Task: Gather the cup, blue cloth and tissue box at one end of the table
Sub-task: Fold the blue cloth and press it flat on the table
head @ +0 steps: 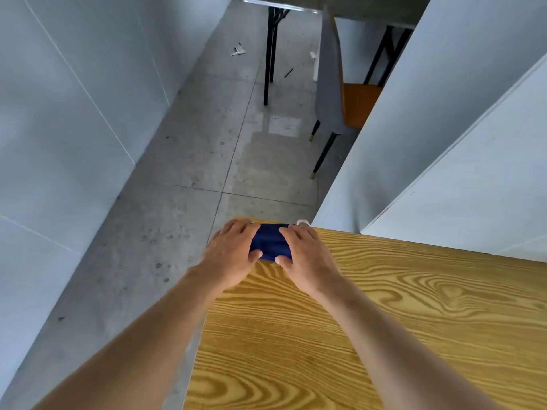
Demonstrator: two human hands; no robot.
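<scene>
A folded dark blue cloth (pixel 270 241) lies at the far left corner of the wooden table (pixel 384 321). My left hand (pixel 232 254) presses on its left side and my right hand (pixel 305 255) on its right side, fingers spread over the far edge and thumbs on the near edge. A small white rim (pixel 303 222), perhaps the cup, peeks out behind my right hand; most of it is hidden. No tissue box is in view.
The table's left edge drops to a grey concrete floor (pixel 192 161). White panels (pixel 444 143) rise right behind the table's far edge. A grey and orange chair (pixel 340 93) and a black-legged table stand farther off.
</scene>
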